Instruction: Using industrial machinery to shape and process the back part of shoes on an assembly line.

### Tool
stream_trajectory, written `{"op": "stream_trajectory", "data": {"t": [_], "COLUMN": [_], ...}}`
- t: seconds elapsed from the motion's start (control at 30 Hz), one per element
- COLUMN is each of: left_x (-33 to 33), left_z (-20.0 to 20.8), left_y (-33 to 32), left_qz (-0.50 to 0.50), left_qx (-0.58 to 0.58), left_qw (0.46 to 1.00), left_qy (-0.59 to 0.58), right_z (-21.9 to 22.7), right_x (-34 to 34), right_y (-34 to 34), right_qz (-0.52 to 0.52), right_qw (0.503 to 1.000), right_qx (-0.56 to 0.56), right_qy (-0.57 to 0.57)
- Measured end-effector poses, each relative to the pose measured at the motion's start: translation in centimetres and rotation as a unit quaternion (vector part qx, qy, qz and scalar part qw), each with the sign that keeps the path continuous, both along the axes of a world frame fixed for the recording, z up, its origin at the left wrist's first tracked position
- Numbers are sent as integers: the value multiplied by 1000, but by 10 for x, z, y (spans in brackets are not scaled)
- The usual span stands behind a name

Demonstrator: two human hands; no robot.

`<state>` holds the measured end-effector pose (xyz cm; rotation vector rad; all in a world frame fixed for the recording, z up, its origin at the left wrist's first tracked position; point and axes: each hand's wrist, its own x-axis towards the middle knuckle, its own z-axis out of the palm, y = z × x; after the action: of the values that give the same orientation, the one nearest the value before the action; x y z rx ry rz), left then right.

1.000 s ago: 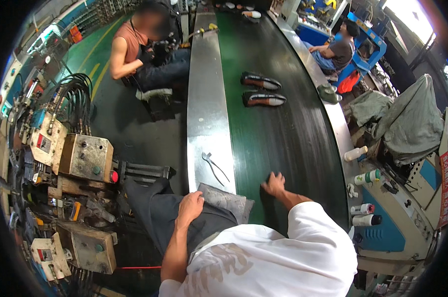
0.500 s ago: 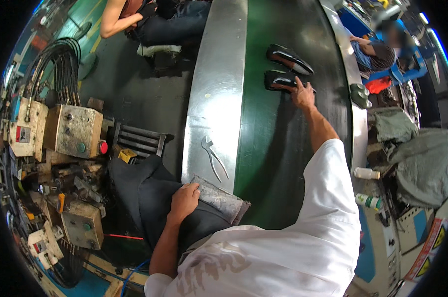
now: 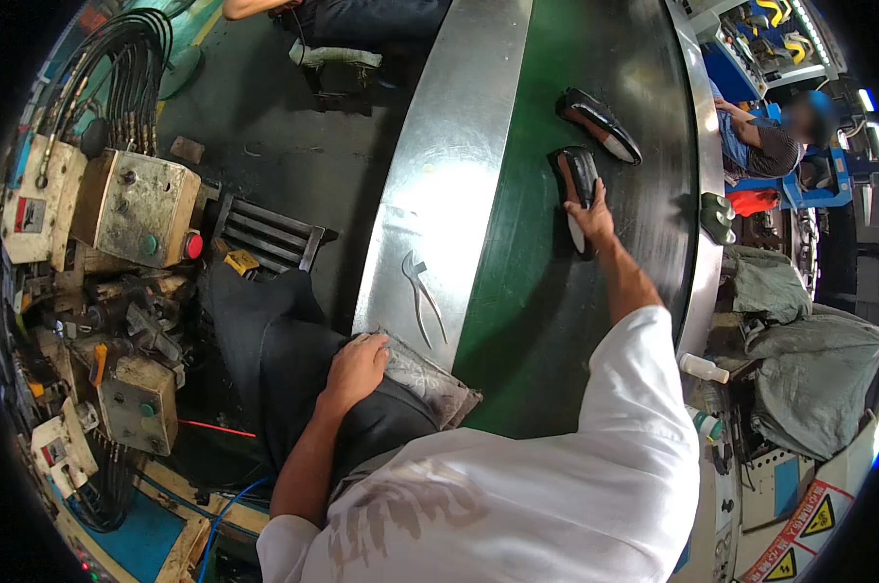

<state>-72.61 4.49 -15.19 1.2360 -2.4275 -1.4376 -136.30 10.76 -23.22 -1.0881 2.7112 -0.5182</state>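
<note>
My right hand [image 3: 593, 216] reaches over the green belt and grips the side of a black shoe [image 3: 580, 172], its thumb by the opening. This shoe's pale toe end is turned toward me. Just beyond it, a second black shoe [image 3: 604, 124] of the same sort lies at a slant on the belt, untouched. My left hand [image 3: 355, 372] rests flat on my dark-clad leg, fingertips at the edge of a worn grey pad [image 3: 422, 382]. A pair of metal pincers [image 3: 422, 299] lies on the steel ledge close to the pad.
The green conveyor belt [image 3: 517, 321] runs away from me beside the steel ledge [image 3: 439, 185]. Grimy control boxes [image 3: 133, 209] and hoses stand at left. Across the belt are a seated person [image 3: 765, 141], grey cloth covers [image 3: 818, 374] and a white bottle [image 3: 704, 368]. Another person sits at top left.
My right hand has taken hold of the nearer shoe and turned it, so its toe swings from the right to point toward me. The view has shifted slightly; my left hand stays on my leg.
</note>
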Motion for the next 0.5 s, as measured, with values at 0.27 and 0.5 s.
{"op": "stream_trajectory", "data": {"t": [0.27,0.5], "left_x": [22,64], "left_z": [16,106], "left_y": [-12,-80], "left_qz": [87,182], "left_qx": [72,-58], "left_qw": [981,935], "left_qy": [156,299], "right_z": [25,137], "right_x": [179,424], "right_y": [11,-18], "right_qz": [-93,53], "right_qw": [924,818], "right_qx": [-155,-180], "right_qy": [-337,-544]}}
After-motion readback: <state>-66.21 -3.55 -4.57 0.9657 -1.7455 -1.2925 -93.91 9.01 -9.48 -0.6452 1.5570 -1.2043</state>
